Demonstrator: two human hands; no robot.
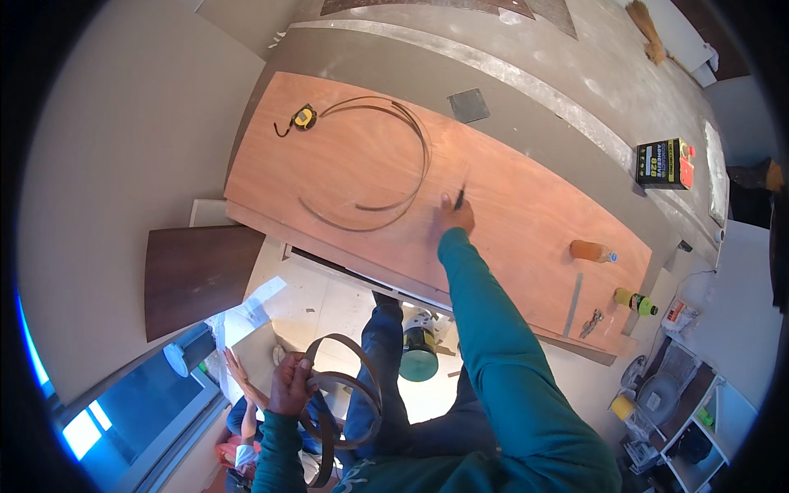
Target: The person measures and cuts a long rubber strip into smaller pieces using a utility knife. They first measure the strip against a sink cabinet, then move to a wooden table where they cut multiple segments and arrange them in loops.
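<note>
Edge banding work on a wooden panel

A pencil (460,196) is gripped, apparently marking, in the right hand (454,217) on the panel (509,205); coiled banding strip (345,394) is clasped by the left hand (292,382). Another strip (394,156) lies unapplied.

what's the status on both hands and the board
Right hand pressing dark pencil on reddish-brown wooden board. Left hand gripping coiled brown edging strip. Nothing blocking.

On the long orange-brown wooden board (526,214) lie a yellow tape measure (305,117), an orange bottle (592,251) and a flat metal ruler (573,304).
</note>
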